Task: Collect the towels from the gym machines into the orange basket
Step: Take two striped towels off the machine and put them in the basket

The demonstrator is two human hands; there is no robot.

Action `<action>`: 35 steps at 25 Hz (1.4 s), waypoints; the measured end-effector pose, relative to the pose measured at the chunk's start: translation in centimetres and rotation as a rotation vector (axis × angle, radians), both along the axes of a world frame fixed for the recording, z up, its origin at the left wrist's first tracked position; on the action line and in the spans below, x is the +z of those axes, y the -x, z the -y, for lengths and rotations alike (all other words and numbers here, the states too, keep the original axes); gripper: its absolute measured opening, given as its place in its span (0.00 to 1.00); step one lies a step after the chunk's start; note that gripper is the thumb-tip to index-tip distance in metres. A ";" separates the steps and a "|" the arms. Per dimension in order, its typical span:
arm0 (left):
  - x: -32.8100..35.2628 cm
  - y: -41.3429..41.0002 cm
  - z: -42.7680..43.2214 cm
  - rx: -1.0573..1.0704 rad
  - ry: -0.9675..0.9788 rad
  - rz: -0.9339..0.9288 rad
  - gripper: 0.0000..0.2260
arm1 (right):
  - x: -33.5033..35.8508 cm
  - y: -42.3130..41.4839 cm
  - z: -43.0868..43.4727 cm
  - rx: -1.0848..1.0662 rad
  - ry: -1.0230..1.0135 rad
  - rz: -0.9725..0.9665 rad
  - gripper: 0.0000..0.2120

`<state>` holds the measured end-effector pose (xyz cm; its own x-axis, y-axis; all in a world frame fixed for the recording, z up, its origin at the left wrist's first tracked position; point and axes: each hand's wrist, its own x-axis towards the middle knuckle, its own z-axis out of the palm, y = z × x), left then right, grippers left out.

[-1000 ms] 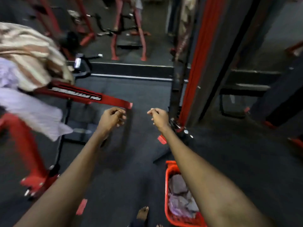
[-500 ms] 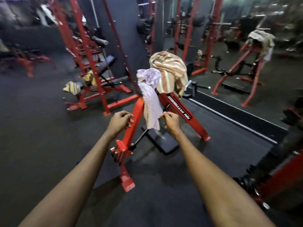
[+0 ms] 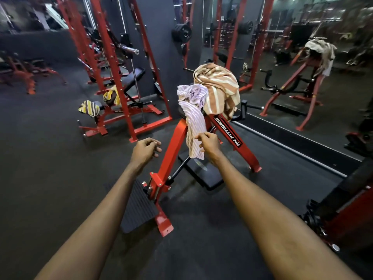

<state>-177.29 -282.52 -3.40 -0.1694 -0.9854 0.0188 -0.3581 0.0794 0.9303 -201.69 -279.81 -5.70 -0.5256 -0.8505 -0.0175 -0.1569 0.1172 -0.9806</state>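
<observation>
A pale lilac towel hangs down from the top of a red gym machine in the middle of the view. A brown and cream striped towel is draped over the same machine's top, beside it. My right hand pinches the lower hanging part of the lilac towel. My left hand hovers to the left of the machine's red leg, fingers loosely curled, holding nothing. Two yellow striped towels lie on the bench rack at the left. The orange basket is out of view.
A red power rack with a barbell and black bench stands at the left. A wall mirror at the right reflects the machine and towels. Black footplates sit at the machine's base. Another red machine edges in at the lower right.
The view swung from the floor with the orange basket up to the machine. Both hands came closer to it, and my right hand took hold of the lilac towel's lower end.
</observation>
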 end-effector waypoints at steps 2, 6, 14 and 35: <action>-0.7 0.6 1.4 0.007 -0.010 -0.018 0.12 | 0.0 0.6 0.7 -0.004 -0.007 0.007 0.13; -1.5 3.1 5.7 0.004 -0.023 -0.026 0.10 | -0.7 3.6 4.6 0.005 -0.030 -0.005 0.13; -0.3 7.5 16.0 0.046 -0.004 -0.067 0.07 | 1.2 8.4 15.5 0.068 0.014 0.019 0.11; -2.6 18.2 53.3 -0.076 -0.068 -0.062 0.08 | -4.9 17.6 48.4 0.177 -0.382 -0.378 0.49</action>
